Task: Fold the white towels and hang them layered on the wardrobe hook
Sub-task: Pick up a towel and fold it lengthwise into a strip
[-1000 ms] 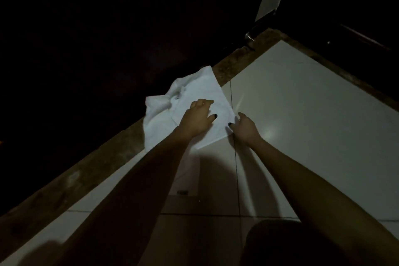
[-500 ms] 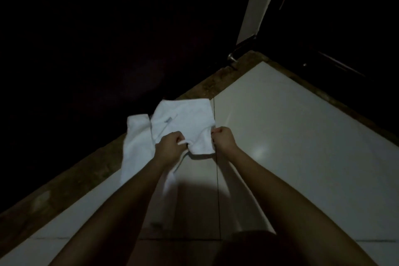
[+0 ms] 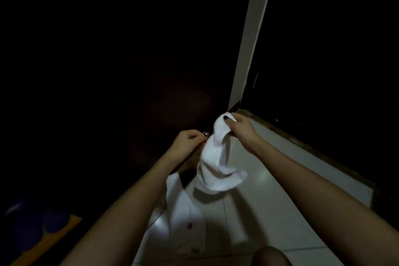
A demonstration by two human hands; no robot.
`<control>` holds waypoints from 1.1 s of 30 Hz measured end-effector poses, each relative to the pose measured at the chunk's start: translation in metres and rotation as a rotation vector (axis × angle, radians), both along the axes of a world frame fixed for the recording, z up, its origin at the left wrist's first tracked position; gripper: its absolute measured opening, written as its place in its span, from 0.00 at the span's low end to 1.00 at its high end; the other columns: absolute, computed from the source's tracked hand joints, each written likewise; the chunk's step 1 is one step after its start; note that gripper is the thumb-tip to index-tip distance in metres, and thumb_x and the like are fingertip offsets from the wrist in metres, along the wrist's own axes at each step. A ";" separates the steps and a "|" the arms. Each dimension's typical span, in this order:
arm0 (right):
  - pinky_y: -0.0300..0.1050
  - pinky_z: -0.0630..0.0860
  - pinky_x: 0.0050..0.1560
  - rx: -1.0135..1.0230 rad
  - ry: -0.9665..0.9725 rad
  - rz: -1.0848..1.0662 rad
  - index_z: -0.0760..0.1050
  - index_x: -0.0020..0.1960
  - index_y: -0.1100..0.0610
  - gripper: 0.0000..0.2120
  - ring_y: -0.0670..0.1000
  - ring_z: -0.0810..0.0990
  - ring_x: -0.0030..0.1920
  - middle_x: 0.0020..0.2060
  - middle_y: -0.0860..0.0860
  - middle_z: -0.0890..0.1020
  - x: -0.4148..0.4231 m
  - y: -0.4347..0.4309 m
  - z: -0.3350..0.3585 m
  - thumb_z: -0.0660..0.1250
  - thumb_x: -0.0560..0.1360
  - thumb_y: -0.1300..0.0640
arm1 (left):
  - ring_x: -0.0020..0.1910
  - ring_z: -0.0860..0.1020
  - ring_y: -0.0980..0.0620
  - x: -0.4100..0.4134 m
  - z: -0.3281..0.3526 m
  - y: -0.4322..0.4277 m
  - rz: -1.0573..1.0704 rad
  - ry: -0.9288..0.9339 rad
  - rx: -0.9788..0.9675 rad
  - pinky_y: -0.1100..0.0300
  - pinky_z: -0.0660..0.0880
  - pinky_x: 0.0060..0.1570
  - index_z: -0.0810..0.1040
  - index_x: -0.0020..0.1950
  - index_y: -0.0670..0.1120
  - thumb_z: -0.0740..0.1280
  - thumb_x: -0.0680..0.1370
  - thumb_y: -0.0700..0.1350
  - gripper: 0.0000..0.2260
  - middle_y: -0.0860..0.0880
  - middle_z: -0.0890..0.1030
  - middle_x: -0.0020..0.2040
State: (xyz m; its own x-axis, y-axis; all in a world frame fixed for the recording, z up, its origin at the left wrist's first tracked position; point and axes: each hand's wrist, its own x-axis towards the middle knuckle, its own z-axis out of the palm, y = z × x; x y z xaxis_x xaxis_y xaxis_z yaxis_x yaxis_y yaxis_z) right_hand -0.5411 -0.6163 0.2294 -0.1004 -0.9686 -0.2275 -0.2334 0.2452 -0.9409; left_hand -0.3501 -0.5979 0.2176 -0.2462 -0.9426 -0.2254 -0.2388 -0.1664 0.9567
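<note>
My right hand (image 3: 239, 128) has the firm grip: fingers and thumb curled round the top corner of the white towel (image 3: 216, 162), which hangs off the floor (image 3: 280, 201), its long axis running down and toward me from that fist. My left hand (image 3: 190, 139) sits lower and just beside it, fingers curled, seemingly nipping the cloth's left edge, though the dim light leaves that unsure. A second towel (image 3: 183, 209) lies flat on the floor below, nearer my left arm. I cannot see the hook; the pale upright edge (image 3: 248, 39) stands above my right hand.
</note>
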 end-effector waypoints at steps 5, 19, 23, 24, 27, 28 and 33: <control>0.38 0.71 0.35 0.033 0.277 0.479 0.76 0.41 0.58 0.09 0.45 0.74 0.34 0.33 0.49 0.76 0.012 0.005 0.231 0.63 0.80 0.58 | 0.51 0.77 0.59 0.016 0.219 0.001 0.073 -0.075 -0.159 0.69 0.72 0.48 0.77 0.63 0.44 0.62 0.82 0.42 0.11 0.51 0.80 0.54; 0.44 0.74 0.40 -0.362 0.353 0.569 0.82 0.42 0.62 0.10 0.48 0.79 0.37 0.39 0.60 0.84 0.038 0.079 0.666 0.71 0.75 0.55 | 0.41 0.78 0.59 0.065 0.621 0.086 0.053 -0.164 -0.447 0.62 0.73 0.45 0.83 0.43 0.48 0.68 0.79 0.45 0.07 0.54 0.83 0.39; 0.41 0.76 0.39 -0.404 0.208 0.552 0.82 0.41 0.61 0.08 0.46 0.81 0.36 0.36 0.56 0.84 0.064 0.122 0.682 0.71 0.76 0.58 | 0.39 0.78 0.58 0.095 0.641 0.137 0.193 -0.224 -0.540 0.57 0.74 0.44 0.81 0.41 0.47 0.70 0.78 0.45 0.06 0.52 0.82 0.38; 0.41 0.77 0.39 -0.400 0.156 0.559 0.82 0.41 0.61 0.07 0.46 0.82 0.36 0.36 0.54 0.84 0.072 0.135 0.680 0.71 0.76 0.59 | 0.39 0.78 0.58 0.101 0.642 0.153 0.217 -0.251 -0.559 0.57 0.74 0.44 0.80 0.41 0.47 0.69 0.78 0.45 0.06 0.53 0.81 0.38; 0.39 0.77 0.39 -0.389 0.044 0.584 0.81 0.43 0.60 0.07 0.45 0.82 0.37 0.37 0.53 0.84 0.099 0.176 0.668 0.68 0.78 0.61 | 0.42 0.78 0.57 0.124 0.641 0.204 0.313 -0.202 -0.587 0.59 0.75 0.46 0.79 0.41 0.47 0.68 0.79 0.42 0.06 0.53 0.81 0.39; 0.38 0.77 0.39 -0.393 0.028 0.590 0.81 0.43 0.59 0.07 0.45 0.82 0.38 0.38 0.52 0.84 0.108 0.190 0.662 0.67 0.79 0.61 | 0.41 0.78 0.59 0.132 0.641 0.222 0.348 -0.130 -0.592 0.63 0.74 0.44 0.79 0.41 0.46 0.68 0.79 0.41 0.07 0.55 0.80 0.38; 0.39 0.74 0.47 -0.436 -0.032 0.565 0.80 0.42 0.56 0.07 0.44 0.80 0.43 0.41 0.50 0.83 0.163 0.253 0.632 0.68 0.78 0.57 | 0.38 0.76 0.57 0.175 0.643 0.301 0.504 0.075 -0.616 0.65 0.72 0.38 0.78 0.37 0.49 0.71 0.74 0.45 0.06 0.54 0.78 0.36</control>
